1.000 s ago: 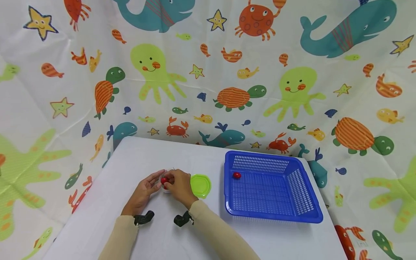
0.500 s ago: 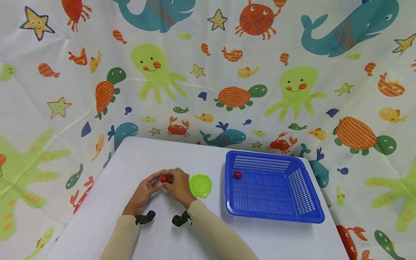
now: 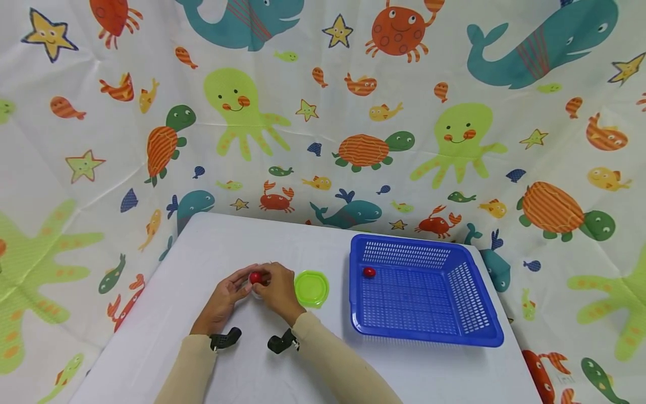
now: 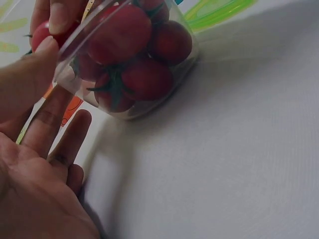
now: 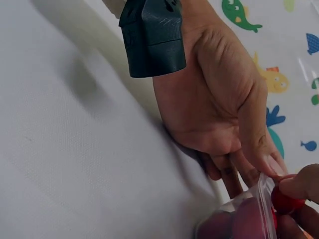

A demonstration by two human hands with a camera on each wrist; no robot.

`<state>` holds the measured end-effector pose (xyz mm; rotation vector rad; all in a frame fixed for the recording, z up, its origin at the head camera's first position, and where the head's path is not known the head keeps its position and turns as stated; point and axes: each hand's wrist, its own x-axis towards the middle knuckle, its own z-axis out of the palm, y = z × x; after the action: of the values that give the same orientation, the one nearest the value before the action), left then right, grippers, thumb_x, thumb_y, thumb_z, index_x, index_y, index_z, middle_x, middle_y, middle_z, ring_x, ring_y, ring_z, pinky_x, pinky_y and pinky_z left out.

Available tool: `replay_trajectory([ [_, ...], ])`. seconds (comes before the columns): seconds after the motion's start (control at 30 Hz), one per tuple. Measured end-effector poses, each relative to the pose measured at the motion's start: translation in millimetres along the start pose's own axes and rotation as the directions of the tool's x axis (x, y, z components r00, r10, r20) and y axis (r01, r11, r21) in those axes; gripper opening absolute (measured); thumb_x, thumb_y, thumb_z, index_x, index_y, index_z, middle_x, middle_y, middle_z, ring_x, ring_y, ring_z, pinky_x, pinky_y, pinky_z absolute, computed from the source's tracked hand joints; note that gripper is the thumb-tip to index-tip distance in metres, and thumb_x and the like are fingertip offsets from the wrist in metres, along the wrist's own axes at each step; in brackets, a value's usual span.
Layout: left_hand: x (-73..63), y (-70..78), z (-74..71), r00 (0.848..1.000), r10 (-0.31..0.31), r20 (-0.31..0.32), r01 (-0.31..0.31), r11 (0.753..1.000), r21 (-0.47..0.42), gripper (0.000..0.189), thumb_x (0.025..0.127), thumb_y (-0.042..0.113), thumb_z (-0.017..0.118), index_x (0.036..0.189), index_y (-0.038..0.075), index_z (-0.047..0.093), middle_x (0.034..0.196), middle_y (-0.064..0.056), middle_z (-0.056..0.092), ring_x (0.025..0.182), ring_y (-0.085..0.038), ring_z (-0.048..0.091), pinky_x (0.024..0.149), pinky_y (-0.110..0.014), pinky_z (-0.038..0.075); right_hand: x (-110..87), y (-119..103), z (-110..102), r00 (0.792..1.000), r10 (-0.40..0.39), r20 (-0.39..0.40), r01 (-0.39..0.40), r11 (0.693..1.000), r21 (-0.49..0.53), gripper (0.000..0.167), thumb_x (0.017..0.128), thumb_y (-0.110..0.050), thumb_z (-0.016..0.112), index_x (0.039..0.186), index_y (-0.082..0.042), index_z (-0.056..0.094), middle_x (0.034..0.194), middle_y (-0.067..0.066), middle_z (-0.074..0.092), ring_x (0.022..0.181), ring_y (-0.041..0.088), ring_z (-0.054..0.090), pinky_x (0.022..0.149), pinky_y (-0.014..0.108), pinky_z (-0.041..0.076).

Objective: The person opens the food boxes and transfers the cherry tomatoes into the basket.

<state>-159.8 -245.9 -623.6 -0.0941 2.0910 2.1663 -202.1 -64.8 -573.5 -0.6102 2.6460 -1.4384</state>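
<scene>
Between both hands stands a clear plastic container (image 4: 149,107) with several red cherry tomatoes (image 4: 148,79) in it, some with green stems. My left hand (image 3: 223,298) steadies the container, thumb at its rim and fingers behind the side, palm visible in the left wrist view. My right hand (image 3: 278,289) pinches a single cherry tomato (image 3: 255,278) between thumb and fingers at the container's mouth. In the right wrist view, this right thumb (image 5: 302,183) shows at the right edge, over the tomato. From the head view, the hands hide most of the container.
A lime-green lid (image 3: 311,289) lies on the white table (image 3: 323,365), right of my right hand. Farther right sits a blue perforated basket (image 3: 424,336) with one red tomato (image 3: 369,272) near its left wall. A sea-animal curtain (image 3: 313,101) hangs behind.
The right hand has shifted slightly left with the tomato, which shows more fully above the container's mouth. The left hand stays almost in place.
</scene>
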Motion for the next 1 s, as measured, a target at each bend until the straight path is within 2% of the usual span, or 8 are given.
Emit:
replay_trajectory([
  [0.07,0.4,-0.3,0.5,1.0,-0.011,-0.005,0.011,1.0,0.0,0.06,0.106,0.023,0.068,0.161,0.014,0.046,0.165,0.004,0.05,0.161,-0.02,0.031,0.131,-0.045,0.026,-1.9,0,-2,1.0,0.008,-0.017,-0.008,1.0,0.026,0.036,0.092,-0.014,0.085,0.126,-0.022,0.077,0.111,-0.005,0.072,0.099,0.004,0.068,0.091,0.016,0.059],
  [0.13,0.9,-0.7,0.8,1.0,-0.018,-0.01,0.018,1.0,-0.004,0.061,0.105,0.023,0.069,0.161,0.014,0.045,0.166,0.001,0.048,0.164,-0.028,0.026,0.132,-0.053,0.02,-3.9,-1,-6,0.999,0.018,-0.029,-0.017,0.999,0.05,0.035,0.093,-0.014,0.083,0.127,-0.022,0.077,0.111,-0.005,0.072,0.1,0.007,0.068,0.09,0.016,0.059],
  [0.2,1.4,-1.2,0.9,1.0,-0.022,-0.013,0.022,1.0,-0.006,0.062,0.105,0.023,0.069,0.161,0.013,0.045,0.168,-0.002,0.046,0.164,-0.031,0.024,0.133,-0.057,0.019,-5.5,-2,-10,0.999,0.029,-0.033,-0.026,0.997,0.07,0.033,0.095,-0.015,0.082,0.127,-0.023,0.077,0.111,-0.004,0.072,0.102,0.011,0.07,0.091,0.018,0.06],
  [0.37,1.1,-0.4,1.4,0.999,-0.037,-0.023,0.037,0.999,-0.002,0.061,0.106,0.02,0.068,0.162,0.014,0.044,0.172,-0.009,0.04,0.164,-0.031,0.024,0.133,-0.059,0.018,-7.8,-3,-22,0.998,0.051,-0.032,-0.047,0.993,0.113,0.034,0.097,-0.015,0.08,0.129,-0.025,0.076,0.116,-0.004,0.072,0.107,0.015,0.07,0.094,0.028,0.063],
  [0.63,0.4,1.3,3.0,0.999,-0.029,-0.019,0.029,1.0,0.005,0.06,0.107,0.019,0.066,0.162,0.013,0.044,0.172,-0.011,0.039,0.165,-0.033,0.022,0.133,-0.062,0.016,-6.7,-9,-46,0.997,0.055,-0.045,-0.047,0.986,0.16,0.036,0.096,-0.012,0.08,0.13,-0.023,0.076,0.121,-0.005,0.073,0.11,0.019,0.072,0.087,0.023,0.063],
  [0.8,1.5,-0.8,1.7,1.0,-0.015,-0.008,0.016,1.0,0.017,0.059,0.108,0.019,0.065,0.162,0.013,0.043,0.172,-0.011,0.039,0.166,-0.034,0.02,0.133,-0.061,0.016,-7.3,-15,-62,0.997,0.058,-0.056,-0.048,0.983,0.18,0.037,0.095,-0.012,0.081,0.129,-0.026,0.077,0.123,-0.007,0.074,0.109,0.016,0.073,0.092,0.031,0.064],
  [1.0,2.3,-1.7,1.0,1.0,-0.021,-0.006,0.021,1.0,0.023,0.06,0.108,0.021,0.065,0.163,0.013,0.043,0.172,-0.01,0.038,0.166,-0.033,0.018,0.133,-0.059,0.015,-10.7,-20,-85,0.998,0.045,-0.055,-0.032,0.977,0.209,0.038,0.094,-0.012,0.082,0.129,-0.026,0.077,0.123,-0.007,0.074,0.108,0.013,0.073,0.095,0.028,0.061],
])
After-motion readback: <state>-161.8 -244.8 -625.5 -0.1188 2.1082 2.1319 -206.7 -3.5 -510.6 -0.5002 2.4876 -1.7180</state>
